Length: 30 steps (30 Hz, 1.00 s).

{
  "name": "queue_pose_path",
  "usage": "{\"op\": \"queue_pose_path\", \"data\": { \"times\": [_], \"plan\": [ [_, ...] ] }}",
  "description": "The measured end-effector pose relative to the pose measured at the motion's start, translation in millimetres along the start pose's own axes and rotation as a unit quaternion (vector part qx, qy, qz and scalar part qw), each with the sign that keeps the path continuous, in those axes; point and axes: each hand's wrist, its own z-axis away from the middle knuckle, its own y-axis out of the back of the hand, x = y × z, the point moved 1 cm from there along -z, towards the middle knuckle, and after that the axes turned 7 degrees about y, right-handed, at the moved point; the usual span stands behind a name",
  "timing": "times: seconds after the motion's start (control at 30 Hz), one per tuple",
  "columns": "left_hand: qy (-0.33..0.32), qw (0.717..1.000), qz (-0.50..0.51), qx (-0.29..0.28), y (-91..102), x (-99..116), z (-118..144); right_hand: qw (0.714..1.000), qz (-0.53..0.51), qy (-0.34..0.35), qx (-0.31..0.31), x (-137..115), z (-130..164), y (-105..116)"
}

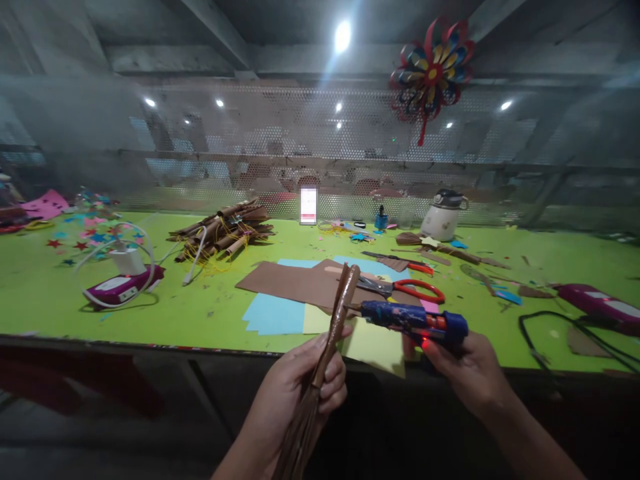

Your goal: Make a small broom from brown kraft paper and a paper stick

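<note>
Indoors, cluttered green table point(215, 317), perforated screen point(215, 137) behind, left hand point(297, 377) gripping brown roll point(336, 323), right hand point(475, 370) holding glue gun point(400, 318)

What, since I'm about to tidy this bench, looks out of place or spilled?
A pale yellow paper sheet pokes past the front edge of the green tabletop, so it looks askew. A blue scrap and brown offcuts lie strewn at the right, untidily. I see no liquid spill.

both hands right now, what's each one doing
Left hand: closed around the brown paper roll.
Right hand: closed on the glue gun.
</note>
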Motion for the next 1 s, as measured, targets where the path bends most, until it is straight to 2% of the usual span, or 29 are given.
{"op": "queue_pose_path", "data": {
  "times": [0.13, 0.27, 0.43, 0.63, 1.0],
  "plan": [
    [-0.001, 1.000, 0.004, 0.013, 1.5, 0, -2, 0.996, -0.071, -0.005, -0.046, -2, -3, -3],
    [-0.003, 1.000, 0.002, 0.021, 3.1, -1, -2, 0.997, -0.064, 0.002, -0.050, -3, -4, -4],
    [0.001, 1.000, 0.001, 0.007, 7.4, -2, -2, 1.000, -0.011, 0.022, -0.010, 1, -3, -4],
    [0.002, 1.000, 0.002, -0.011, 8.3, -2, -2, 0.999, 0.001, 0.031, 0.022, 6, 0, -4],
    [-0.005, 1.000, 0.003, -0.025, 11.4, -2, -3, 0.992, 0.079, 0.090, 0.039, 3, -2, -1]
  ]
}}
